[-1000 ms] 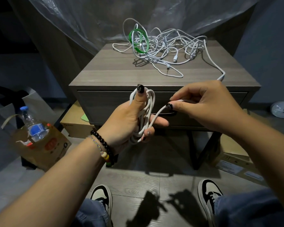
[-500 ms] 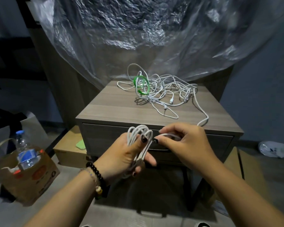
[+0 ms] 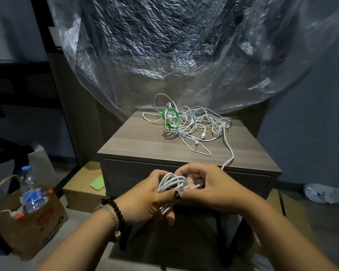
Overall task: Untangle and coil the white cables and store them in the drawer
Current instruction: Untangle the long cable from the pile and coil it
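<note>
Both hands have come together since a moment ago: the right hand [image 3: 209,187], which was drawing a strand out to the side, is now pressed up against the coil [image 3: 171,182], and the view has lifted so more of the crinkled plastic sheet [image 3: 164,45] hanging behind shows.

Going by size, the nightstand [image 3: 145,141] stands in the middle, its top being the surface that carries the work. Its one drawer [image 3: 129,173] looks closed, so nothing appears to be stored yet. Toward the back edge of the surface, right of centre, lies the tangle of white cables [image 3: 196,122], a single heap; how many separate cables are in it I cannot count. One green loop [image 3: 170,119] sits in its left part. One strand runs from the heap over the front edge near the right corner and down to the hands.

The left hand [image 3: 147,200] grips the coil, thumb laid across the loops, which number about five. The right hand pinches the loose strand against them. I judge the task to be early: one cable partly coiled and not yet free of the heap, the rest untouched, the drawer still to be opened.

On the floor to the left: one paper bag [image 3: 27,222] holding one water bottle [image 3: 28,184], and one cardboard box [image 3: 80,192] with a green phone-like thing [image 3: 97,185] on it.
</note>
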### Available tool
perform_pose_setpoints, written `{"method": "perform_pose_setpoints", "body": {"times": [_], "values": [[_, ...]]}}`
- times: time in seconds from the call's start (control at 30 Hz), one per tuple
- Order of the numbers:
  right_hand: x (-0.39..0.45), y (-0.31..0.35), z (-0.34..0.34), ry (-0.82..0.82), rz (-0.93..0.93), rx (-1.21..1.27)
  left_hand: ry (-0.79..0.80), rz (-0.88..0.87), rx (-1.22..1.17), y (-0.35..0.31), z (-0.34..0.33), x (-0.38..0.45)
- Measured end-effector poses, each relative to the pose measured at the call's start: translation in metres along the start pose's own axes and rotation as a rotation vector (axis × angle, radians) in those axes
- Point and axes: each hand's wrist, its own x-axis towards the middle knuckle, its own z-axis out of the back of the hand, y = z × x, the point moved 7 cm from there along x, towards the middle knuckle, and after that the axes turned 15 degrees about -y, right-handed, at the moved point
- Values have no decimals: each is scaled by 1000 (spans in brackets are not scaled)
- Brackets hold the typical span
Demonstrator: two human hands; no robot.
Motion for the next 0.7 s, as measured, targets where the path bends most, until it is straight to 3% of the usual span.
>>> {"method": "perform_pose_setpoints", "body": {"times": [0.17, 0.27, 0.33, 0.4, 0.57, 0.7], "values": [[5, 12, 5, -127, 163, -162, 114, 41, -124, -14, -18, -3], [6, 24, 10, -208, 290, -251, 168, -66, 67, -18, -18, 0], [7, 30, 10, -225, 324, -259, 124, -88, 221, -16, -13, 5], [11, 31, 14, -276, 340, -248, 56, -57, 219, -18, -6, 11], [19, 25, 43, -497, 275, -66, -133, 16, -115, -29, 12, 26], [23, 15, 67, -592, 187, 43, -267, 127, -644, -32, 28, 39]]}}
